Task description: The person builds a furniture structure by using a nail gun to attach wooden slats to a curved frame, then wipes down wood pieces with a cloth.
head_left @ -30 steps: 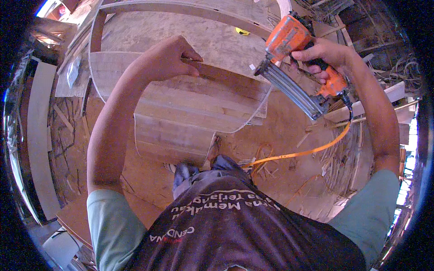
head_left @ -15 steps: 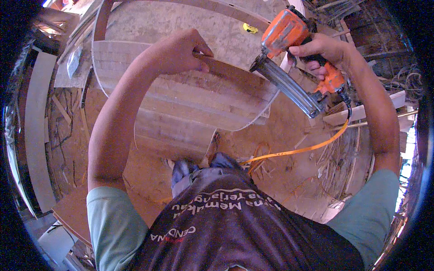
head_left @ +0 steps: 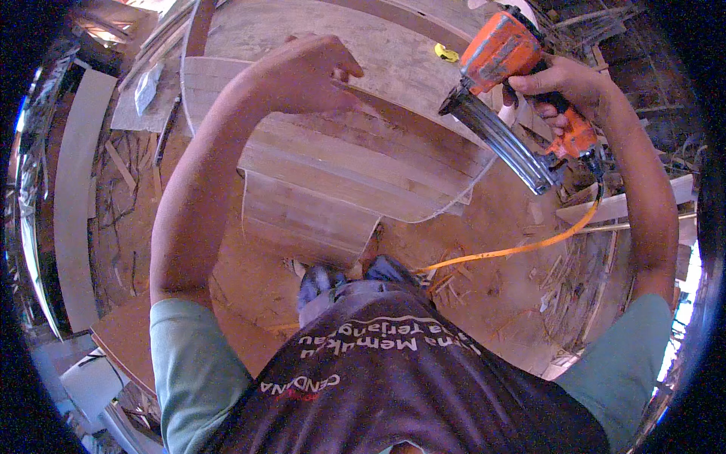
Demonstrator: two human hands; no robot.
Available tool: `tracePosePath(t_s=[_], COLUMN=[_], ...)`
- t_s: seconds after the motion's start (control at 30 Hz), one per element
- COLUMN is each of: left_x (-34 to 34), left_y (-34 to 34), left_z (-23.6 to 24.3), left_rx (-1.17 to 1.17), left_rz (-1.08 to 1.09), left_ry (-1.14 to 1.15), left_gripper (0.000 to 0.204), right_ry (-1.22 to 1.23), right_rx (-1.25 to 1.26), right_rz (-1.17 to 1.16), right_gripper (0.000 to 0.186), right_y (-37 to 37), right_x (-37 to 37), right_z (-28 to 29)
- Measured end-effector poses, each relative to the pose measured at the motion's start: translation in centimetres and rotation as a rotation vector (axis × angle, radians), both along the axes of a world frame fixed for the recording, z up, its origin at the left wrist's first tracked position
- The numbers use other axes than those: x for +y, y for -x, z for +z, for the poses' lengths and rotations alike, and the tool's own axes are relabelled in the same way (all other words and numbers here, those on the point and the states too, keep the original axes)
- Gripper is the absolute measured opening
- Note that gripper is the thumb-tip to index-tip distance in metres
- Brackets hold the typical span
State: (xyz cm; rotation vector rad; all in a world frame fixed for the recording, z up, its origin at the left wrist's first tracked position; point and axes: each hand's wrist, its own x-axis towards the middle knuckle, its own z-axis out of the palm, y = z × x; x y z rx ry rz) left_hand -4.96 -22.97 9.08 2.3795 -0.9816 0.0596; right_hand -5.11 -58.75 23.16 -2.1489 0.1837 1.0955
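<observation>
My left hand hovers at the upper edge of a curved wooden panel, its fingers bent and parted from a blurred thumb; whether it still touches the edge is unclear. A smaller curved board shows below the panel. My right hand grips an orange pneumatic nailer by its black handle. The tool's nose is above the panel's right part, and its long metal magazine slants down to the right. An orange air hose runs from the tool down beside my legs.
A curved wooden frame and a yellow tape measure lie behind the panel. A long pale board is on the left, a plastic bag at upper left, a brown sheet at lower left. Wood offcuts litter the right side.
My left hand has come up from the panel's edge, which it gripped earlier, its fingers loosening. The nailer, still in my right hand, has shifted slightly up and rightward in view, along with the surroundings.
</observation>
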Motion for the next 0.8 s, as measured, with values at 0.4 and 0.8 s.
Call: tracePosePath(t_s=[0.4,0.8], left_x=[3.8,4.5], left_y=[-0.9,-0.7], left_z=[1.8,-0.8], left_rx=[0.348,0.025], left_rz=[0.015,0.008], left_ry=[-0.151,-0.101], left_gripper=[0.025,0.033], right_ry=[-0.093,-0.062], right_rx=[-0.093,-0.132], right_rz=[0.115,0.204], right_gripper=[0.037,0.041], right_y=[-0.5,-1.6], right_x=[6.2,7.6], right_z=[0.7,0.0])
